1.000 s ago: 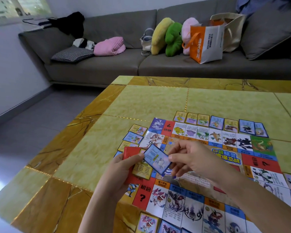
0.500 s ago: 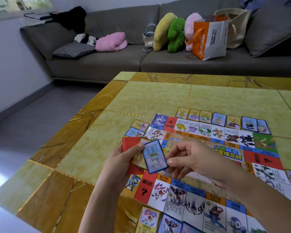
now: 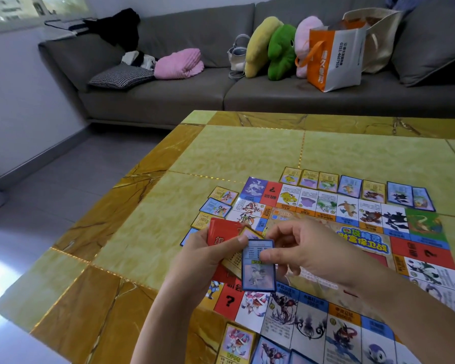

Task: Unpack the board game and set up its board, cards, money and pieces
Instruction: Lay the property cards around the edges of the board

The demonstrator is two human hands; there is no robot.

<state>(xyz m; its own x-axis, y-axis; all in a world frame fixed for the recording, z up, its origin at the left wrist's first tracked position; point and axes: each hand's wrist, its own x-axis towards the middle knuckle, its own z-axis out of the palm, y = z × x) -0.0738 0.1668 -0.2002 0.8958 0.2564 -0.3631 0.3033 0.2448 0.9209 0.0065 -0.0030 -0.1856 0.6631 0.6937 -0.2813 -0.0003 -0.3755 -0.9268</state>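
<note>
Yellow marble-look counter (image 3: pixel 221 158) carries the colourful paper game board (image 3: pixel 365 240), unfolded and lying flat. Board step: done.

Small picture cards lie face up just outside the board:
- a row along its 12 o'clock edge (image 3: pixel 352 185)
- several at the 9 o'clock edge (image 3: pixel 218 203)
- a few at the 6 o'clock edge (image 3: pixel 238 342)

The 3 o'clock edge runs out of view.

Left hand (image 3: pixel 202 261), over the board's 8 o'clock corner: grip curled round a small fan of cards, red-backed card (image 3: pixel 221 232) hindmost, thumb on top.

Right hand (image 3: pixel 307 250): grip pinches a blue-bordered card (image 3: pixel 259 269) by its right edge, just in front of the fan.

Judgement: card laying is partly done, and the cards in hand are yet to be placed. No money and no pieces are in view, so both steps appear outstanding.
</note>
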